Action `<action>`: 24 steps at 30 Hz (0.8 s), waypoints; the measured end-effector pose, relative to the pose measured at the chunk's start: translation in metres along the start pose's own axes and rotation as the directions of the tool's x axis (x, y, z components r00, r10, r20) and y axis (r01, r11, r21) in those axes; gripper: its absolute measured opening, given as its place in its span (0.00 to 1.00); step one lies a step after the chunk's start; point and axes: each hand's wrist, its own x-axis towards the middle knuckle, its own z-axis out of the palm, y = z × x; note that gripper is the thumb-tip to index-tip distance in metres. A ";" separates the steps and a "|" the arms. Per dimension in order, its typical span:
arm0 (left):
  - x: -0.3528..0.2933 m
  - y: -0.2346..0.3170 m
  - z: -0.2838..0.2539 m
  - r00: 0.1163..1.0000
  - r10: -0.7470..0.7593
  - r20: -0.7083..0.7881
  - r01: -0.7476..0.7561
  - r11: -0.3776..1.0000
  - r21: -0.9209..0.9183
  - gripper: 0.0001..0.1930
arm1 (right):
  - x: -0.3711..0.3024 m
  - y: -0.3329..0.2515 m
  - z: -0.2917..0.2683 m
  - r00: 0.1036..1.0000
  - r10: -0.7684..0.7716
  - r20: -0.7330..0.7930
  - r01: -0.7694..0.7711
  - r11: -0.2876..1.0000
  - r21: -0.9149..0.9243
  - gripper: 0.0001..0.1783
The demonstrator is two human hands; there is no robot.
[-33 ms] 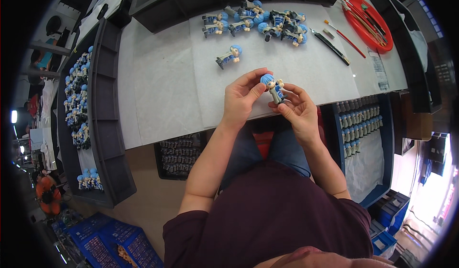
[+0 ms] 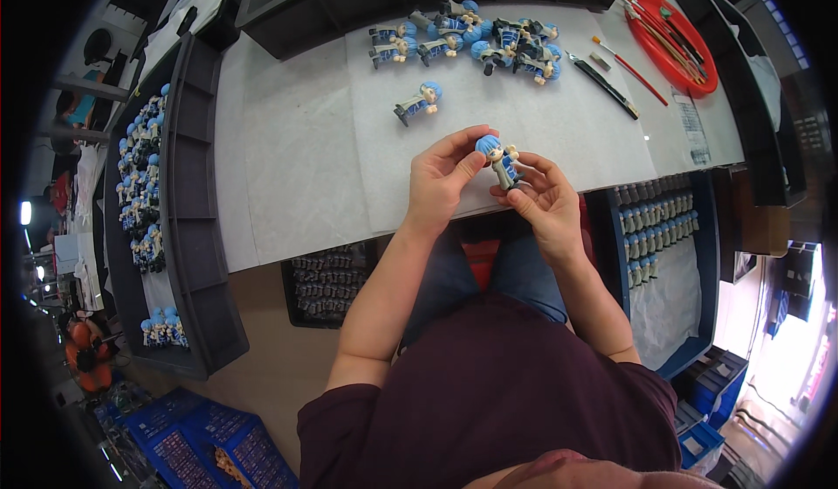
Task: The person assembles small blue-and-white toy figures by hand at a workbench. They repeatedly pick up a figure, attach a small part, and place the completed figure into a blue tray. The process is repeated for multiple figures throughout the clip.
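A small blue-haired figurine (image 2: pixel 500 164) is held upright, tilted a little, over the near edge of the white-covered table (image 2: pixel 297 157). The thumb and fingers of my left hand (image 2: pixel 443 179) close on its head from the left. My right hand (image 2: pixel 548 205) grips it low down, near its feet, from the right. Its face and blue-and-white front are visible, while my fingers cover part of its back and base. Just beyond my hands, a single similar figurine (image 2: pixel 419 102) lies on its side. Farther back, several more figurines (image 2: pixel 443 46) lie in a loose pile.
At right lie a black craft knife (image 2: pixel 602 86), a red-handled brush (image 2: pixel 630 72) and a red dish (image 2: pixel 642 5) of brushes. Grey trays stand behind and at left, the left tray (image 2: pixel 196 184) holding many figurines. A blue tray (image 2: pixel 711 271) of small parts sits below the table's right side.
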 end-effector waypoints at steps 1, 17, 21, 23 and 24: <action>0.000 0.001 0.000 1.000 -0.007 0.002 0.007 1.000 0.006 0.15 | 0.000 0.000 0.000 1.000 -0.001 -0.004 0.001 1.000 -0.001 0.26; 0.000 0.003 0.000 0.999 -0.031 0.012 0.031 1.000 -0.003 0.15 | 0.001 -0.001 0.002 0.997 -0.001 -0.078 0.002 1.000 0.012 0.24; -0.001 0.002 0.005 0.999 -0.027 -0.019 0.028 0.998 0.056 0.14 | 0.002 0.006 -0.001 0.973 -0.222 -0.071 0.210 0.967 -0.144 0.23; 0.000 -0.001 0.002 1.000 -0.017 -0.012 0.019 0.989 0.148 0.14 | 0.001 0.007 0.001 0.949 -0.307 -0.077 0.284 0.932 -0.225 0.24; 0.000 0.000 0.002 0.999 -0.032 -0.026 0.036 0.983 0.177 0.15 | 0.001 0.008 0.002 0.934 -0.349 -0.077 0.318 0.910 -0.266 0.24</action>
